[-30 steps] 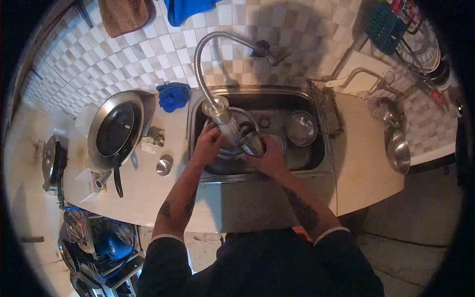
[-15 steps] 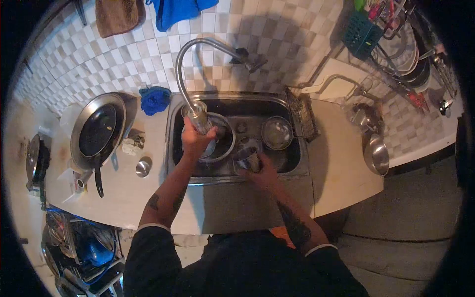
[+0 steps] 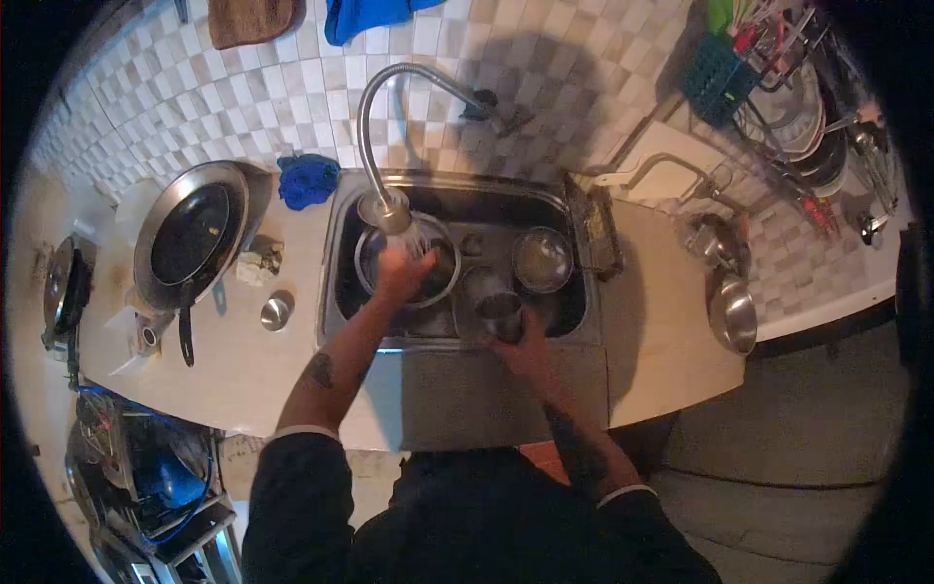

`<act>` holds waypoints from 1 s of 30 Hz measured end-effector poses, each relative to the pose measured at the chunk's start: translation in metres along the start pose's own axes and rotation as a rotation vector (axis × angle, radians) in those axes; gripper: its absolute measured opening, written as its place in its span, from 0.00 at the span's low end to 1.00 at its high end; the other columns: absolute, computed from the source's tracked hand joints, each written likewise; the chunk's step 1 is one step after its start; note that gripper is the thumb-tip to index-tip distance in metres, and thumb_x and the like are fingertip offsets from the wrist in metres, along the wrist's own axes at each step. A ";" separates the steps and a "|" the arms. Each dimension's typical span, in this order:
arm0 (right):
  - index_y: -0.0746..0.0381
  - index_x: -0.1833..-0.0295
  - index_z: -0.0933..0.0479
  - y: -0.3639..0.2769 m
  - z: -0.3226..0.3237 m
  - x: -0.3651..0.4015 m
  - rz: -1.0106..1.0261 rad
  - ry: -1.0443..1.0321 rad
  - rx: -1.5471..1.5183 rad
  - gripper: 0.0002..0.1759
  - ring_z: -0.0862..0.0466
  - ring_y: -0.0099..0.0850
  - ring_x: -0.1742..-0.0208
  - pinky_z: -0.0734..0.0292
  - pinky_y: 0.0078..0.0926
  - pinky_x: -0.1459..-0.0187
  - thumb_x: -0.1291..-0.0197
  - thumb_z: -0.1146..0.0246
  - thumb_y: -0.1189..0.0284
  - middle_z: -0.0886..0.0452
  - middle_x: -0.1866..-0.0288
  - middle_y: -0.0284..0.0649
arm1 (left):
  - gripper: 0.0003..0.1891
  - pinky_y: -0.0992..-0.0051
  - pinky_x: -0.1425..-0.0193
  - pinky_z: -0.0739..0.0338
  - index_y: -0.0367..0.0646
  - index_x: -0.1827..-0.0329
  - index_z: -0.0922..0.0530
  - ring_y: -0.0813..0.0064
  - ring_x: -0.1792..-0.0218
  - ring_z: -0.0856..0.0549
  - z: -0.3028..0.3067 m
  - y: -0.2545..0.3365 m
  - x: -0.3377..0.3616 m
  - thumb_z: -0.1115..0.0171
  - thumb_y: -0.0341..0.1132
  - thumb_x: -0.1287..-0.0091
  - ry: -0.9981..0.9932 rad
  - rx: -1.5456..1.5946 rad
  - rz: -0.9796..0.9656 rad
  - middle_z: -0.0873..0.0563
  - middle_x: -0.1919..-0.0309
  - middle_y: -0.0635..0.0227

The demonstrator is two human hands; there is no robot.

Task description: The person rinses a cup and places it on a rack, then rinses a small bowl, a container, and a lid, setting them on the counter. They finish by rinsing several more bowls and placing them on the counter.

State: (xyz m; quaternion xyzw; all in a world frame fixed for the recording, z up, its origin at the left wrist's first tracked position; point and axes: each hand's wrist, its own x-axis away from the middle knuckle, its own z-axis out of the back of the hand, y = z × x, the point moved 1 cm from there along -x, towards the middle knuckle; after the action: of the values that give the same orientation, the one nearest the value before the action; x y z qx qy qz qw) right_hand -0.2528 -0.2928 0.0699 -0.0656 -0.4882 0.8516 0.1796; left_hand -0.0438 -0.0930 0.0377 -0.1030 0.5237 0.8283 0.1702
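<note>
Under the faucet head (image 3: pixel 394 218), water runs over my left hand (image 3: pixel 404 273), whose fingers are partly bent; anything in them is too blurred to tell. Below that hand is a round metal bowl (image 3: pixel 366 261) in the sink (image 3: pixel 448 343). My right hand (image 3: pixel 522 346) grips a metal cup (image 3: pixel 500 310) near the sink's front edge. A smaller round bowl (image 3: pixel 543 260) lies in the right part of the basin.
A large pan (image 3: pixel 151 238) holding a black frying pan (image 3: pixel 190 243), a small metal cup (image 3: pixel 275 313) and a blue cloth (image 3: pixel 308 181) are left of the sink. Metal bowls (image 3: pixel 734 313) and a dish rack (image 3: pixel 720 80) are at right.
My left hand has moved down and right, off the upright faucet head. The metal cup in my right hand has shifted slightly right. The whole view has moved a little.
</note>
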 end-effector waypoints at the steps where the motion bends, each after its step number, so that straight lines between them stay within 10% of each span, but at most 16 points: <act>1: 0.65 0.32 0.36 -0.009 -0.003 0.000 0.033 0.011 -0.014 0.45 0.24 0.45 0.34 0.30 0.43 0.33 0.49 0.22 0.59 0.25 0.36 0.53 | 0.32 0.67 0.48 0.19 0.37 0.40 0.28 0.64 0.54 0.13 -0.006 -0.012 -0.006 0.23 0.41 0.43 -0.137 -0.033 0.034 0.14 0.53 0.55; 5: 0.68 0.30 0.38 -0.035 -0.008 0.005 -0.060 -0.010 -0.147 0.51 0.26 0.46 0.33 0.30 0.40 0.33 0.52 0.21 0.53 0.29 0.33 0.55 | 0.24 0.61 0.48 0.17 0.40 0.35 0.28 0.55 0.53 0.13 -0.015 -0.059 -0.028 0.33 0.38 0.32 -0.037 0.548 0.248 0.13 0.54 0.60; 6: 0.68 0.30 0.38 -0.033 -0.010 0.001 -0.044 -0.010 -0.121 0.51 0.26 0.46 0.33 0.30 0.40 0.33 0.51 0.21 0.53 0.29 0.33 0.55 | 0.18 0.65 0.50 0.18 0.42 0.39 0.24 0.65 0.54 0.14 -0.029 -0.082 -0.025 0.38 0.33 0.31 0.029 1.174 0.429 0.14 0.51 0.63; 9: 0.70 0.29 0.40 -0.007 -0.024 -0.004 -0.067 -0.017 -0.055 0.52 0.26 0.46 0.34 0.30 0.40 0.34 0.50 0.22 0.51 0.29 0.33 0.55 | 0.19 0.59 0.50 0.18 0.42 0.38 0.25 0.65 0.53 0.15 -0.006 -0.011 0.006 0.46 0.42 0.26 0.054 1.589 0.797 0.16 0.48 0.60; 17: 0.71 0.28 0.42 -0.022 -0.062 -0.029 -0.167 -0.062 -0.185 0.53 0.25 0.46 0.34 0.29 0.40 0.35 0.50 0.22 0.54 0.27 0.35 0.56 | 0.28 0.54 0.45 0.18 0.39 0.36 0.29 0.56 0.48 0.17 -0.002 -0.009 0.040 0.53 0.54 0.25 0.160 1.515 0.955 0.18 0.47 0.52; 19: 0.69 0.29 0.41 -0.025 -0.073 -0.049 0.001 -0.108 -0.068 0.52 0.24 0.48 0.35 0.28 0.41 0.36 0.52 0.21 0.59 0.26 0.36 0.56 | 0.25 0.62 0.42 0.21 0.37 0.38 0.27 0.61 0.48 0.18 0.017 0.005 0.052 0.51 0.52 0.24 0.343 1.077 0.580 0.20 0.47 0.55; 25: 0.65 0.32 0.39 -0.056 -0.116 -0.109 0.329 -0.163 0.096 0.51 0.23 0.53 0.36 0.27 0.44 0.36 0.58 0.18 0.63 0.24 0.39 0.56 | 0.18 0.70 0.38 0.30 0.38 0.44 0.27 0.72 0.47 0.25 0.076 0.005 0.066 0.48 0.45 0.22 0.614 0.646 0.437 0.23 0.51 0.64; 30: 0.64 0.29 0.39 -0.079 -0.125 -0.122 0.349 -0.239 0.083 0.53 0.21 0.51 0.37 0.25 0.44 0.37 0.59 0.18 0.63 0.23 0.39 0.58 | 0.15 0.71 0.41 0.30 0.38 0.43 0.28 0.74 0.49 0.26 0.112 0.004 0.069 0.45 0.41 0.22 0.669 0.869 0.390 0.23 0.52 0.66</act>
State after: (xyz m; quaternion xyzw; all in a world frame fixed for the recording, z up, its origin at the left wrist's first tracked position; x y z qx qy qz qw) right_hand -0.0844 -0.2007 0.0657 -0.0403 -0.4516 0.8909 -0.0270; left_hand -0.1078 0.0181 0.0653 -0.1814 0.8502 0.4758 -0.1337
